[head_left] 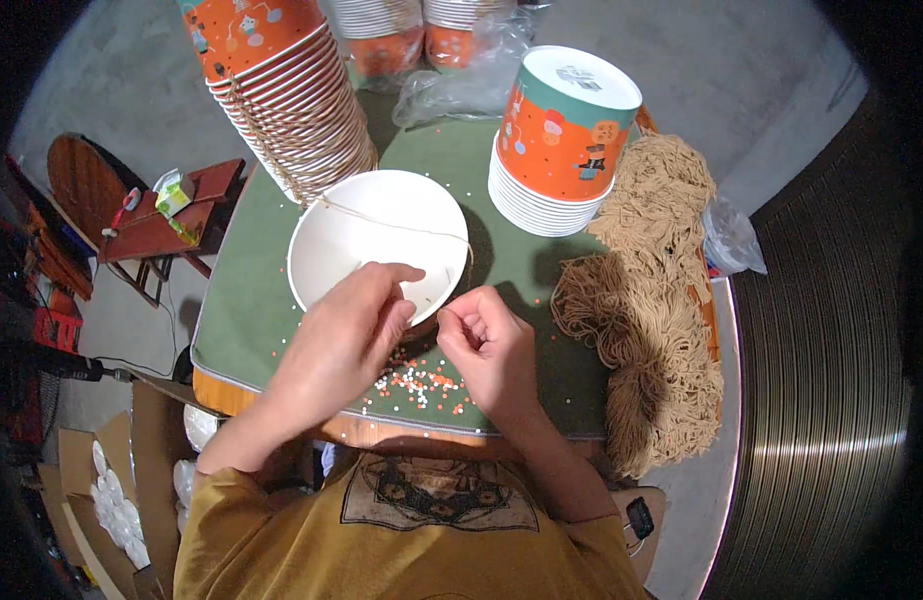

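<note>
A large white paper bucket [382, 215] lies tipped with its mouth toward me. A thin tan string [397, 222] crosses its opening and hangs over the right rim. My left hand [344, 335] is over the bucket's near side, index finger stretched across the inside and thumb apart from it. Just beyond the near right rim, my right hand [490, 345] is closed in a pinch. Whatever is between those fingertips is too small to make out. Small orange and white paper dots [422, 385] are scattered on the green cloth [252, 300] below both hands.
A tall stack of orange-printed paper buckets [292, 110], with strings down its side, stands at the far left. Another upside-down stack [562, 140] is at the far right. Bundles of tan string [662, 300] cover the right edge. An open cardboard box [112, 490] sits at lower left.
</note>
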Motion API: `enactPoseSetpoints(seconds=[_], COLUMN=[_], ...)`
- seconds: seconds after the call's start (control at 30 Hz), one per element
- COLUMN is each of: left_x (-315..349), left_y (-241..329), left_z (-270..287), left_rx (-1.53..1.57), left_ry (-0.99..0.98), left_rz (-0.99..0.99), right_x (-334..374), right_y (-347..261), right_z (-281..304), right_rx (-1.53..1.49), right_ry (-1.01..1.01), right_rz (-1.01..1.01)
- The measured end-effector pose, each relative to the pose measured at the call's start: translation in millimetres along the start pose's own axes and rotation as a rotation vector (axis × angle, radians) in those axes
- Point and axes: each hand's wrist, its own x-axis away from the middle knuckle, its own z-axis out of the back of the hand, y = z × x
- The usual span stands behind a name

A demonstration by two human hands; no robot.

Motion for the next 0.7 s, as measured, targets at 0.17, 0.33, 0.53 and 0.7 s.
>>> enactPoseSetpoints(seconds=[0.17, 0.33, 0.53, 0.7], left_x=[-29, -36, -34, -37], left_y=[-11, -12, -9, -14], left_z=[10, 11, 6, 0], left_rx=[0.085, 0.079, 0.137, 0.234], left_ry=[-0.264, -0.364, -0.122, -0.132], left_rz=[-0.021, 0.041, -0.108, -0.178], right_x=[-1, -1, -11, -18], right_y=[2, 6, -9, -2], right_z=[-2, -2, 13, 6], right_rx=[0.024, -0.001, 0.023, -0.031], right_ry=[0.006, 0.018, 0.031, -0.014], right_rz=[0.01, 0.041, -0.008, 0.016])
